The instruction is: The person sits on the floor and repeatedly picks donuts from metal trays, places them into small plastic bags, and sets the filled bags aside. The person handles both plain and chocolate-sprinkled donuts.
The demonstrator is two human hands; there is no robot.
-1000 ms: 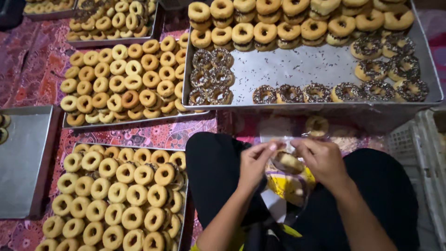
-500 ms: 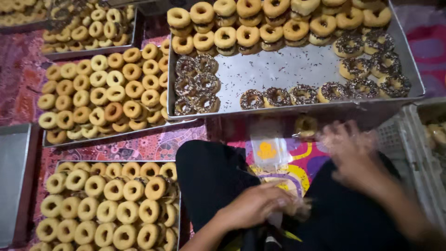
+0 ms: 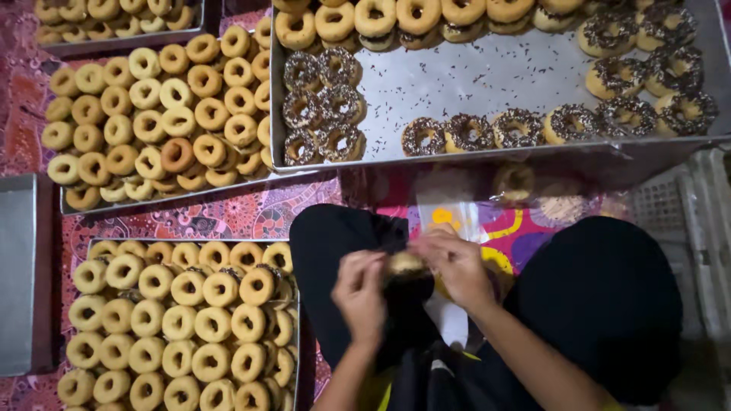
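Observation:
My left hand [image 3: 359,295] and my right hand [image 3: 457,266] meet over my lap, both closed on one plain doughnut [image 3: 406,264] held between the fingertips. A dark mass sits just under the doughnut, and I cannot tell what it is. I sit cross-legged in black trousers [image 3: 609,304]. A clear plastic bag [image 3: 451,221] lies on the patterned mat just beyond my hands.
A big metal tray [image 3: 487,76] ahead holds plain and chocolate-sprinkled doughnuts [image 3: 324,106]. Two trays of plain doughnuts [image 3: 152,114] [image 3: 183,320] lie at left, with an empty metal tray [image 3: 17,274] at the far left. A bagged doughnut [image 3: 514,181] rests under the big tray's edge. A white crate [image 3: 685,221] stands right.
My right hand swung out to the right half a second ago and has come back to my lap. Both hands now grip a doughnut together. The camera view has shifted left.

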